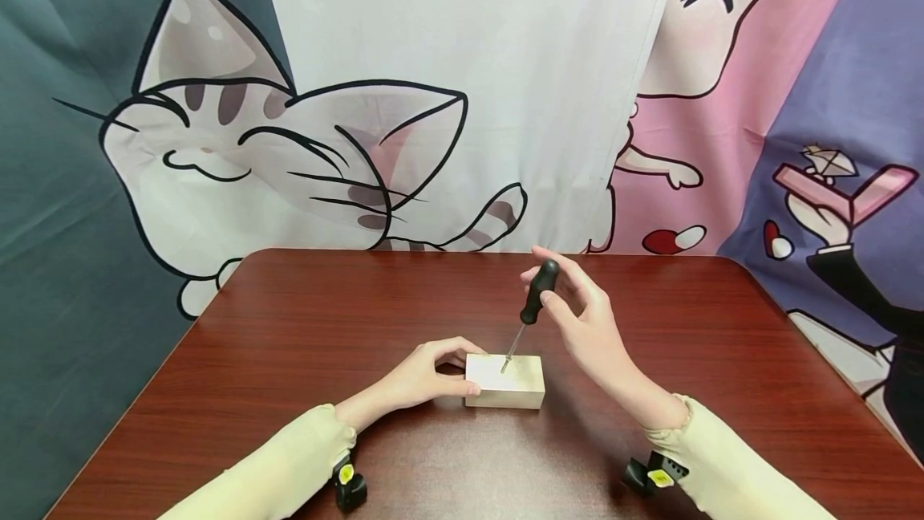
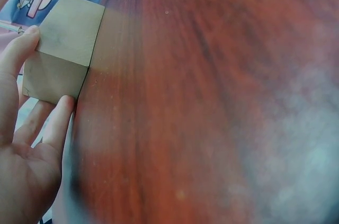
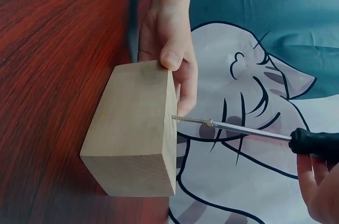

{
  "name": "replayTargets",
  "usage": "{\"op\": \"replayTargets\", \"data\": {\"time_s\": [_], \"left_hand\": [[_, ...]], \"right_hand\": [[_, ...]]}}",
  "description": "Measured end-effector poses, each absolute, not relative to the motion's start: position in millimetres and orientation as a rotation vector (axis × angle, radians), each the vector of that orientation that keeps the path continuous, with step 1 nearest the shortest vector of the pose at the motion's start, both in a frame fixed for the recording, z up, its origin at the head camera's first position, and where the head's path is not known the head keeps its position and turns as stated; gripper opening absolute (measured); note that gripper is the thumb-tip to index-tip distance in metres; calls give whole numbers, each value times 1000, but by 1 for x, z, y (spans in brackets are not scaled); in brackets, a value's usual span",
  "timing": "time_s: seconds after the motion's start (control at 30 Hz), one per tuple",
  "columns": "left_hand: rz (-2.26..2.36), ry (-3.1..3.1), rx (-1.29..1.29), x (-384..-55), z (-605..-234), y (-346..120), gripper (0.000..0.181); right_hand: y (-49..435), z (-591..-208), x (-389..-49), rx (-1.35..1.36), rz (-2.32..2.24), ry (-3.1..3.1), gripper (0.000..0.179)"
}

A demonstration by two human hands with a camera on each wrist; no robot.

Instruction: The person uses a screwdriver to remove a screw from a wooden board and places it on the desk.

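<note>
A pale wooden block [image 1: 505, 399] lies on the table, its left end held by my left hand [image 1: 422, 376] between thumb and fingers. From its top face a long screw [image 3: 190, 120] sticks up, with much of its thread exposed. Meeting the screw head is the tip of a screwdriver [image 1: 540, 292] with a black handle and a slim metal shaft, leaning slightly to the right. My right hand [image 1: 593, 333] holds that handle with thumb and fingers. The left wrist view shows the left thumb [image 2: 27, 41] on the block's upper edge and fingertips against its end.
The reddish-brown wooden table [image 1: 325, 303] extends around the block. Behind it hangs a cloth [image 1: 469, 14] printed with cartoon cats and figures. A black wrist device [image 1: 350, 488] is worn on the left sleeve, another device [image 1: 653, 473] on the right.
</note>
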State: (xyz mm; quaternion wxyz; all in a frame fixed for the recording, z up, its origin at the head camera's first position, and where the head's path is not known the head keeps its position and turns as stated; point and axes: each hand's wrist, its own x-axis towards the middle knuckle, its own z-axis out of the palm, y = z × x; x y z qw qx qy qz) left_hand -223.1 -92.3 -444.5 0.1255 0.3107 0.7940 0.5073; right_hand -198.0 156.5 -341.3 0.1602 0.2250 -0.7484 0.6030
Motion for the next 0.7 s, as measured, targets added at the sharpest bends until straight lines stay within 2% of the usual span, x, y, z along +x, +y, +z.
{"op": "replayTargets", "data": {"time_s": [0.7], "left_hand": [[1468, 2322, 906, -222, -444, -92, 42]], "right_hand": [[158, -340, -197, 587, 1787, -2080, 38]]}}
